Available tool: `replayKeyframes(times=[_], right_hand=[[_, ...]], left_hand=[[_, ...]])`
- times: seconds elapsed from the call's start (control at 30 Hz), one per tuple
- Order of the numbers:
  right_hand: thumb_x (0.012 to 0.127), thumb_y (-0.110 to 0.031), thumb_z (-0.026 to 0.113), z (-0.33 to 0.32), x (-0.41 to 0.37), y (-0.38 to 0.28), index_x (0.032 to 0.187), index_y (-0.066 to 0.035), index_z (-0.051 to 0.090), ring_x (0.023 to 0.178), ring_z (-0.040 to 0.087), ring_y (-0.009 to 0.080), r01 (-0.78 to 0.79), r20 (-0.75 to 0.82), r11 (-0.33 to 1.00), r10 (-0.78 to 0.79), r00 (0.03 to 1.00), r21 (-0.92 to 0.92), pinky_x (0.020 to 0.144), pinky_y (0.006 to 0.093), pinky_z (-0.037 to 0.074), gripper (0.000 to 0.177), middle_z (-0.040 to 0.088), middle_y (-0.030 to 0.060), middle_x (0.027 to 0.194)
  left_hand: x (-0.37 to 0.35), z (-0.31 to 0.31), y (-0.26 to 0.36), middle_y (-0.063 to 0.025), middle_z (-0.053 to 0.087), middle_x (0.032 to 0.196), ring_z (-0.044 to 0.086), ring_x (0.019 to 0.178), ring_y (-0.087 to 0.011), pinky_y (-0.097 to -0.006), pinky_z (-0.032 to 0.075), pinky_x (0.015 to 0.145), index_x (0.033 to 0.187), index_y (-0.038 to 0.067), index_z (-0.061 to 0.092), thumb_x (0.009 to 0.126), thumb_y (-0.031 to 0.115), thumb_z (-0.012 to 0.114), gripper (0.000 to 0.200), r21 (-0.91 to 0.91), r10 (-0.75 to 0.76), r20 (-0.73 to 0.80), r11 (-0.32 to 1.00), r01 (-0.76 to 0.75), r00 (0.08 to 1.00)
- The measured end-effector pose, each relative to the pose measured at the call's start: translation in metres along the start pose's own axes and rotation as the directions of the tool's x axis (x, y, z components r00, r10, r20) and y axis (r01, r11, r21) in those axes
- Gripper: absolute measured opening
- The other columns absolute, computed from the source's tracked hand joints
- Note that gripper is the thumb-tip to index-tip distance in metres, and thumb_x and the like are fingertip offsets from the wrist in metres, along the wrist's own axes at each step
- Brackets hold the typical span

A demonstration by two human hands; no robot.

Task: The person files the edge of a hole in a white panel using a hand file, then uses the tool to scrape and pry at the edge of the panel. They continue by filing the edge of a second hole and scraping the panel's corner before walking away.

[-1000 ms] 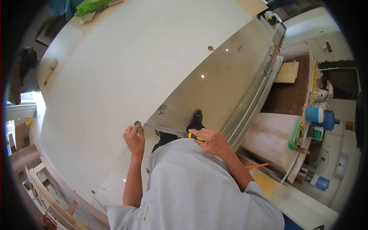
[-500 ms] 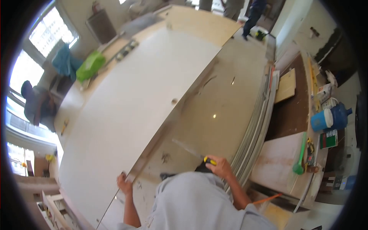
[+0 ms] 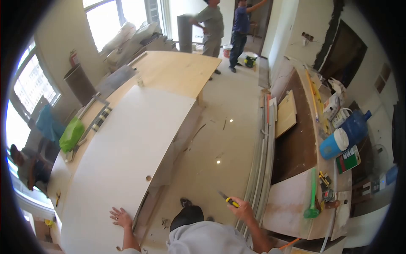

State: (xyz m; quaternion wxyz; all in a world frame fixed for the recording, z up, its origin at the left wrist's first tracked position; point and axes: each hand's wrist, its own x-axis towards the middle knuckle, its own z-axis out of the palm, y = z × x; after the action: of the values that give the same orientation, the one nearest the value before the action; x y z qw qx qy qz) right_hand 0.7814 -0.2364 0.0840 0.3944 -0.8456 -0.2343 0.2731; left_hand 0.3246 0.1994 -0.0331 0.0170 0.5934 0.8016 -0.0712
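Observation:
My left hand (image 3: 122, 217) lies flat on the large white panel (image 3: 127, 148), fingers spread, near its right edge. A round hole (image 3: 148, 178) pierces the panel ahead of that hand. The panel rests over a light wooden sheet (image 3: 177, 70), whose bare surface shows at the far end. Over the floor to the right, my right hand (image 3: 242, 210) is closed around the handle of a bladed tool (image 3: 232, 202). Its handle is yellow and black, and a narrow grey blade (image 3: 222, 195) points forward and left; I cannot tell its exact kind.
Long metal profiles (image 3: 258, 169) run along the right. Beyond them, a bench holds a green hammer-like tool (image 3: 312, 207), a blue jug (image 3: 334, 146) and other items. A green bag (image 3: 72, 134) sits left. Two people stand at the back; another person (image 3: 31, 167) is at the left.
My left hand has moved from the panel's edge onto its top and spread its fingers. The view has tilted up, showing more of the room. My right hand still holds the tool.

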Motion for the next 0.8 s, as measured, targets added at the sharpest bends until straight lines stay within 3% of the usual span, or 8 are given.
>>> replayKeyframes(times=[0.1,0.13,0.2,0.3,0.47,0.57,0.6,0.8], right_hand=[[0.093,-0.031,0.086,0.011,0.029,-0.003,0.135,-0.012,0.076,0.106,0.08,0.0303,0.009,0.008,1.0,-0.009,1.0,-0.011,0.093,0.0374,0.061,0.048,0.082,0.0165,0.117],[0.093,-0.032,0.087,0.011,0.039,-0.011,0.136,-0.012,0.076,0.107,0.08,0.0302,-0.001,0.016,1.0,0.002,1.0,-0.028,0.094,0.0371,0.061,0.049,0.081,0.0168,0.118],[0.093,-0.032,0.087,0.004,0.061,-0.024,0.137,-0.011,0.076,0.107,0.08,0.0301,-0.029,0.019,0.999,0.029,0.999,-0.039,0.095,0.0367,0.061,0.05,0.081,0.0176,0.118],[0.093,-0.032,0.087,0.003,0.104,-0.039,0.137,-0.011,0.075,0.107,0.08,0.0299,-0.03,0.015,0.999,0.03,0.999,-0.01,0.095,0.0367,0.061,0.05,0.081,0.0185,0.119],[0.094,-0.034,0.085,-0.018,0.19,-0.071,0.138,-0.011,0.075,0.102,0.081,0.0307,0.043,-0.154,0.998,-0.051,0.987,-0.055,0.09,0.0378,0.061,0.05,0.082,0.0167,0.113],[0.095,-0.032,0.084,-0.028,0.235,-0.101,0.137,-0.009,0.074,0.1,0.081,0.0275,0.026,-0.24,0.998,-0.013,0.971,0.053,0.089,0.0356,0.061,0.049,0.082,0.0159,0.111],[0.096,-0.027,0.085,-0.033,0.246,-0.119,0.136,-0.005,0.074,0.098,0.08,0.0215,0.003,-0.26,0.995,0.022,0.965,0.097,0.088,0.0335,0.061,0.047,0.082,0.0133,0.108],[0.096,-0.019,0.085,-0.037,0.329,-0.141,0.134,0.0,0.074,0.099,0.075,0.0128,0.133,-0.297,0.96,-0.056,0.953,0.246,0.088,0.0303,0.059,0.044,0.081,0.0092,0.111]], left_hand=[[0.035,0.022,0.042,-0.0125,0.018,0.186,0.022,0.167,-0.0465,-0.0812,0.027,0.121,0.179,0.024,0.021,0.118,0.055,0.034,0.07,0.124,0.048,-0.118,0.992,-0.034,0.992],[0.033,0.007,0.066,-0.0107,0.018,0.187,0.019,0.168,-0.0456,-0.0791,0.022,0.124,0.179,0.021,0.022,0.119,0.053,0.034,0.069,0.132,0.018,-0.047,0.991,-0.012,0.999],[0.057,0.025,0.092,-0.0111,0.019,0.186,0.024,0.168,-0.0421,-0.0781,0.027,0.122,0.18,0.021,0.02,0.12,0.049,0.031,0.067,0.181,0.117,-0.142,0.979,-0.09,0.983],[0.044,-0.032,0.149,-0.0086,0.017,0.187,0.017,0.17,-0.0405,-0.0689,0.015,0.132,0.179,0.019,0.021,0.121,0.045,0.031,0.065,0.058,0.103,-0.03,0.993,-0.101,0.994],[0.055,-0.048,0.221,-0.0089,0.017,0.187,0.013,0.171,-0.0396,-0.0659,0.01,0.134,0.179,0.017,0.023,0.121,0.042,0.032,0.064,-0.022,0.25,-0.038,0.968,-0.251,0.968],[0.049,-0.054,0.26,-0.0102,0.017,0.186,0.011,0.172,-0.0387,-0.0644,0.008,0.135,0.179,0.015,0.023,0.121,0.04,0.032,0.064,-0.084,0.358,-0.038,0.929,-0.36,0.933],[0.045,-0.06,0.274,-0.0108,0.017,0.186,0.01,0.172,-0.0383,-0.0638,0.007,0.135,0.179,0.015,0.023,0.12,0.039,0.032,0.064,-0.101,0.387,-0.036,0.916,-0.388,0.922],[0.003,-0.086,0.361,-0.0152,0.016,0.186,0.007,0.172,-0.0388,-0.0623,0.001,0.136,0.178,0.01,0.023,0.119,0.037,0.032,0.065,-0.195,0.518,0.028,0.841,-0.504,0.855]])
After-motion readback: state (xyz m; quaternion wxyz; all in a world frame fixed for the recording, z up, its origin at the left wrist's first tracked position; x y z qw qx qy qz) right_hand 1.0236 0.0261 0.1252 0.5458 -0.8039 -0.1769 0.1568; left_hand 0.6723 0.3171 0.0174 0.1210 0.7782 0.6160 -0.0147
